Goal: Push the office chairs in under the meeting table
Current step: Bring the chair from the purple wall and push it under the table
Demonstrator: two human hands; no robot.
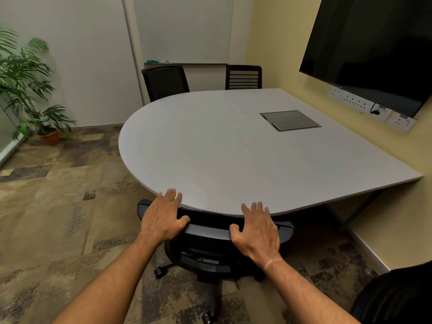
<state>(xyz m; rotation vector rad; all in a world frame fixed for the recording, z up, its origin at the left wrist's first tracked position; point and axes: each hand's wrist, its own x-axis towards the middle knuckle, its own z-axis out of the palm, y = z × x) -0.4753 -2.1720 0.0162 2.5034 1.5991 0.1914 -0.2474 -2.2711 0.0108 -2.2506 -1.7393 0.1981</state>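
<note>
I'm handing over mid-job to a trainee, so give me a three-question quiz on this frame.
1. True or false: both hands rest on the near chair's backrest.
2. How many chairs stand at the table's far side?
3. Which lies set into the tabletop: A) a laptop, B) a cable box, C) a phone?

Key:
1. True: left hand and right hand lie on it, fingers open.
2. Two.
3. B.

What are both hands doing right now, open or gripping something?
Left hand: open, palm on the top edge of the near chair's backrest, fingers spread toward the table.
Right hand: open, also resting on that backrest, thumb over its edge.
</note>
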